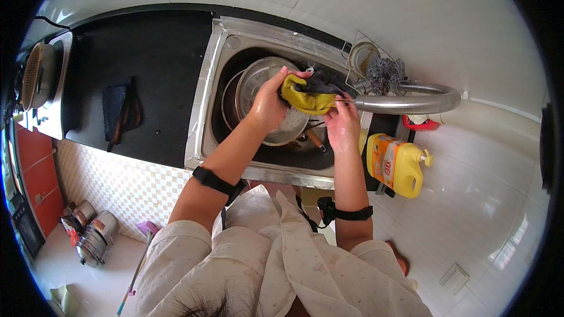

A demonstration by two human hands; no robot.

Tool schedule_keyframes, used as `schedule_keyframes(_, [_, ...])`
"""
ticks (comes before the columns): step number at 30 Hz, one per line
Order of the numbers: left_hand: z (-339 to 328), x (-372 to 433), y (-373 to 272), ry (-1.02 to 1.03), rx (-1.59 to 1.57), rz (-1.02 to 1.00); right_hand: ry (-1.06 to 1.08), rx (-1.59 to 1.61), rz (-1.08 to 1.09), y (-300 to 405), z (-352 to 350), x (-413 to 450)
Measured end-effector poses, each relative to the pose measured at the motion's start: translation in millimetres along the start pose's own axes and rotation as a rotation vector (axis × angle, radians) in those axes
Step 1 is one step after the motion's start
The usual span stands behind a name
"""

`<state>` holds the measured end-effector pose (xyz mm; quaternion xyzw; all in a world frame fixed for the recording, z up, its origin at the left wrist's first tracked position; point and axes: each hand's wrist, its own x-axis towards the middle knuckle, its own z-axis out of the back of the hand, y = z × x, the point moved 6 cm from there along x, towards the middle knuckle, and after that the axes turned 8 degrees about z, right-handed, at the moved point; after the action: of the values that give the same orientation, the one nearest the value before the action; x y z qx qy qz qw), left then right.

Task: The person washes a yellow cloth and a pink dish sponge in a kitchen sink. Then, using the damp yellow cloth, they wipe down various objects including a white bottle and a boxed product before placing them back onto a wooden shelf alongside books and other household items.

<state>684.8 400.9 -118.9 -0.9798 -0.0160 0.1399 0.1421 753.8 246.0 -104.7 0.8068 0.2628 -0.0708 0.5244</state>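
Note:
A yellow and dark grey cloth [306,99] is bunched between my two hands above the sink [200,114]. My left hand [269,101] grips its left side, with the thumb on top. At the cloth's lower right edge, the fingers of my right hand [343,127] hold it just by the mouth of the metal faucet [396,105]. Both hands look wet. Below them in the basin lies a round metal pan or lid [255,86], partly covered by my left hand and the cloth. A utensil with a brown handle [315,140] rests beside it.
A metal scouring pad [385,75] sits behind the faucet, next to a wire rack [348,55]. Right of the sink is a yellow pump bottle [396,165]. A dark folded cloth [121,112] lies on the black counter [172,61]; a stove [59,88] stands far left.

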Motion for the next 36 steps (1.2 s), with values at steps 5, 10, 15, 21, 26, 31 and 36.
schedule_keyframes(5, [32.6,-17.7,-0.5,-0.202,0.259,0.138,0.023,0.011,0.140,27.0,-21.6,-2.4])
schedule_keyframes(10, [-3.2,-18.8,26.2,-0.087,-0.043,0.293,0.371,-0.150,-0.032,26.4,-52.6,-19.2])
schedule_keyframes(15, [-4.5,-4.8,25.3,-0.304,0.059,0.211,0.241,-0.134,-0.120,15.7,-19.6,-4.8])
schedule_keyframes(21, [31.5,-2.7,24.6,-0.423,-0.127,0.041,0.240,-0.083,-0.071,-6.3,-50.6,47.6])
schedule_keyframes(26, [39.9,-14.4,17.0,-0.422,-0.145,0.027,0.341,0.061,-0.076,-7.4,-99.1,62.3])
schedule_keyframes(31, [36.7,-19.2,6.7,-0.434,-0.128,0.025,0.428,0.253,-0.112,-1.7,-108.0,63.2])
schedule_keyframes(36, [22.9,-17.7,8.8,-0.302,-0.247,0.048,0.458,0.075,-0.076,0.5,-97.1,34.4])
